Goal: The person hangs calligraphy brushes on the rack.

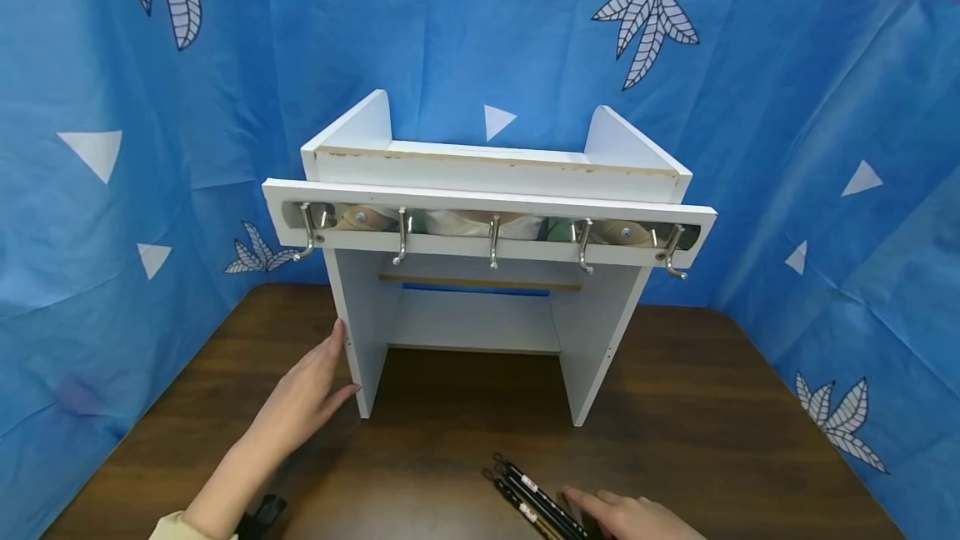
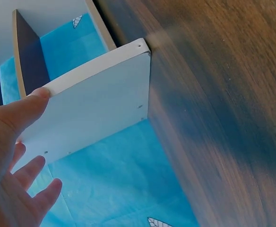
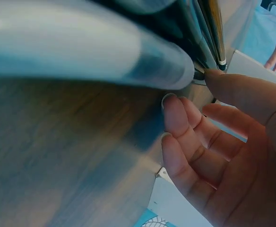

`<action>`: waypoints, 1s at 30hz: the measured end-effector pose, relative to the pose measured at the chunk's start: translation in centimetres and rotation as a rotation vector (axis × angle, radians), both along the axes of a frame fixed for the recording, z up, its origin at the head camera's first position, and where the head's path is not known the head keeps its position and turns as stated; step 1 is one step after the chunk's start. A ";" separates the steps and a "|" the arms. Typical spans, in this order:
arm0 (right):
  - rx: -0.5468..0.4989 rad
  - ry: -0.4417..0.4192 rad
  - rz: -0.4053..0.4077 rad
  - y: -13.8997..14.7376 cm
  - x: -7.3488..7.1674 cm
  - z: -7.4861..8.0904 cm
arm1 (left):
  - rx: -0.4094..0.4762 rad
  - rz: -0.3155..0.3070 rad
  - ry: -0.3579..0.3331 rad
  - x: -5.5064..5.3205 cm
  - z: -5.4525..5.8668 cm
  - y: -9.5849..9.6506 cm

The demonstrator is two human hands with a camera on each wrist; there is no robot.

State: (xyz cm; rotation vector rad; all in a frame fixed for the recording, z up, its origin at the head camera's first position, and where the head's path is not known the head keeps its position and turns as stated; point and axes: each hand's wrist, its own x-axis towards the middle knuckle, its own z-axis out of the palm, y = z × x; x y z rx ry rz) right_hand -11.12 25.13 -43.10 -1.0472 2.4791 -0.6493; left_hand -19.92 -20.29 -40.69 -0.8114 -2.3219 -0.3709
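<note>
A white wooden shelf unit [image 1: 480,323] stands at the back of the table, a rail with several metal hooks [image 1: 493,240] across its front. My left hand [image 1: 303,398] rests against its left side panel [image 2: 95,94]; in the left wrist view the thumb lies on the front edge and the other fingers spread by the outer face. Several thin black rods [image 1: 536,498] with small loops at their ends lie at the front. Just right of them is my right hand [image 1: 630,515], its fingers loosely bent in the right wrist view, the thumb tip close to the rods' ends.
The dark wooden tabletop [image 1: 720,432] carries everything. A blurred pale cylinder [image 3: 81,47] crosses the right wrist view close to the camera. Blue patterned cloth [image 1: 480,32] hangs behind and at both sides. A small black object [image 1: 266,511] is by the left wrist.
</note>
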 end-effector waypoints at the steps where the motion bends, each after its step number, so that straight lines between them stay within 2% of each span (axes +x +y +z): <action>1: -0.004 0.010 0.004 0.0 0.0 0.0 | 0.001 0.000 -0.001 0.0 0.0 0.0; 13: -0.006 0.043 0.033 -0.3 -0.3 0.2 | 0.012 -0.001 -0.043 -0.2 0.3 0.0; 23: 0.148 0.093 -0.011 -0.7 -0.2 0.2 | 0.019 -0.007 -0.047 -0.2 0.2 0.0; 30: 0.176 0.107 -0.010 -0.9 -0.2 0.1 | 0.027 -0.005 -0.034 -0.1 0.0 0.0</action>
